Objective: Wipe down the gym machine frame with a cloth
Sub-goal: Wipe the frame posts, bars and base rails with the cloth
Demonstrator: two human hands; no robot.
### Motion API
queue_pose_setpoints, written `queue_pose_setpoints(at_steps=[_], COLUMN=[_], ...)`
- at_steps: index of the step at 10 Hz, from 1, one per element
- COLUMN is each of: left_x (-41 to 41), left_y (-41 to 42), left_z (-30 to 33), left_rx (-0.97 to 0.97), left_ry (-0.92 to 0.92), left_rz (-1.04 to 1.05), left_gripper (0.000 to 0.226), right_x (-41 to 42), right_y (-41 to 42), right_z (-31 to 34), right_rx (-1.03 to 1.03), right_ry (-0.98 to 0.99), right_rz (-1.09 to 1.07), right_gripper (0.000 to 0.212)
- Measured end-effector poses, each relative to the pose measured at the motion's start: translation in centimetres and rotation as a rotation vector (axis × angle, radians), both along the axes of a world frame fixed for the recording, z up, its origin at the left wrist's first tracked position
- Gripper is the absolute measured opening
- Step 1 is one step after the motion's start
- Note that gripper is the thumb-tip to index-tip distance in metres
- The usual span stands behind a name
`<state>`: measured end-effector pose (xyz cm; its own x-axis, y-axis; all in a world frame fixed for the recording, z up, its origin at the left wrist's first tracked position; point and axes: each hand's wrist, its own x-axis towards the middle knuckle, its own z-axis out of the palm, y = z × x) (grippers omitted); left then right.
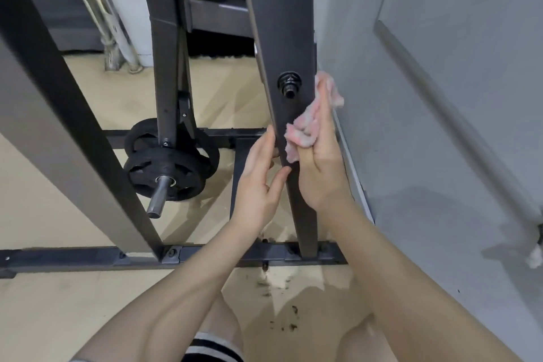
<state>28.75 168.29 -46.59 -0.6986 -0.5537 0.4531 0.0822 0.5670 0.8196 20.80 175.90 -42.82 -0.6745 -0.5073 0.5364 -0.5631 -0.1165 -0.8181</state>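
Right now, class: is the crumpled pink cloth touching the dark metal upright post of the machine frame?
Touching. The head view shows the right hand pressing the crumpled pink cloth against the dark metal upright post, with no gap between them.

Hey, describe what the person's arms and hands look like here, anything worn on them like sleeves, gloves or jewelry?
Both forearms are bare right down to the bottom of the picture, with no sleeves showing. The left hand and the right hand are ungloved. No watch, bracelet or ring is visible on the parts that show. The only clothing in view is a black-and-white striped hem at the bottom edge.
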Motion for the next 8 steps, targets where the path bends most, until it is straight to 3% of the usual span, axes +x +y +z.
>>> queue_pose_setpoints(at_steps=[1,2,3,4,5,6,7,8], left_x=[-0.2,-0.4,-0.5,-0.5,-0.5,-0.3,-0.5,-0.4], left_y=[0.2,0.6,0.5,0.3,0.2,0.3,0.5,0.6], left_z=[-0.4,-0.7,-0.8,-1.0,-0.9,-0.8,-0.8,-1.2], left_rx=[0.009,0.056,0.087,0.086,0.078,0.053,0.051,0.148], left_ry=[0.014,0.018,0.038,0.042,0.038,0.065,0.1,0.103], left_rz=[0.006,-0.003,-0.013,-0.006,-0.009,-0.03,-0.013,-0.013], left_gripper=[0.073,0.072,0.074,0.071,0.073,0.075,0.082,0.075], right_x=[-0.4,-0.5,-0.9,-1.1,-0.4,0.4,0.5,-0.3], right_y=[1.2,2.8,1.7,0.6,1.8,3.8,2.8,1.0], right_z=[-3.5,-7.8,-7.0,-6.9,-10.0,-12.3,-10.4,-9.5], right_rx=[0.127,0.173,0.195,0.178,0.293,0.454,0.335,0.139], right_ry=[0.224,0.062,-0.081,-0.043,-0.181,-0.27,-0.317,-0.465], right_rz=[-0.096,-0.079,-0.071,-0.131,-0.103,-0.068,-0.04,-0.009], right_gripper=[0.037,0.049,0.036,0.036,0.063,0.046,0.046,0.065])
